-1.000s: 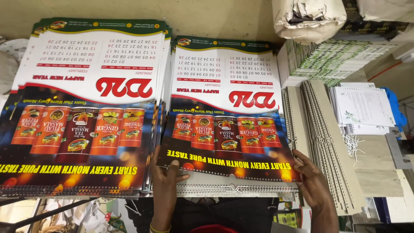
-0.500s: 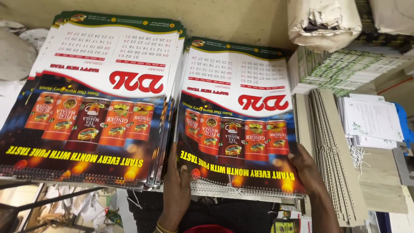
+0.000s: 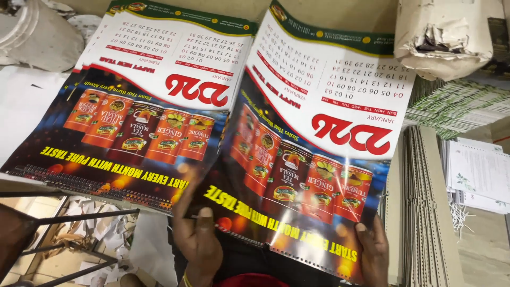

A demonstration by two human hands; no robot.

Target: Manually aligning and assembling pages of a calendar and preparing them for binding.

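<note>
At the near edge of the bench, from five to seven o'clock, both hands grip one glossy wall calendar [image 3: 313, 143] by its bound bottom edge. The left hand [image 3: 199, 239] clamps the near-left corner, thumb on top, fingers hidden beneath. The right hand [image 3: 374, 250] pinches the near-right corner the same way, thumb tip on the print. Both are closed on the sheet; neither is spread wide.

The calendar runs away from the hands towards twelve to one o'clock, long axis roughly near-to-far, tilted a little clockwise. Its far end lifts and bows, so the sheet is not lying flat. The hands sit about level with each other; the left is slightly nearer the middle of the bench.

Material: coated paper, shiny, catching glare in streaks. The lower half is dark with a row of orange tins printed on it; the upper half is white with date grids and a green band at the top. A wire spiral binding [image 3: 297, 255] lines the near edge.

At ten o'clock, just beside and partly under the held copy, lies a stack of identical calendars [image 3: 138, 106], edges stepped. At three o'clock are grey card boards [image 3: 419, 212] stood edge-on, then loose white leaflets [image 3: 478, 175]. At one o'clock sits a torn paper-wrapped bundle [image 3: 451, 32].
</note>
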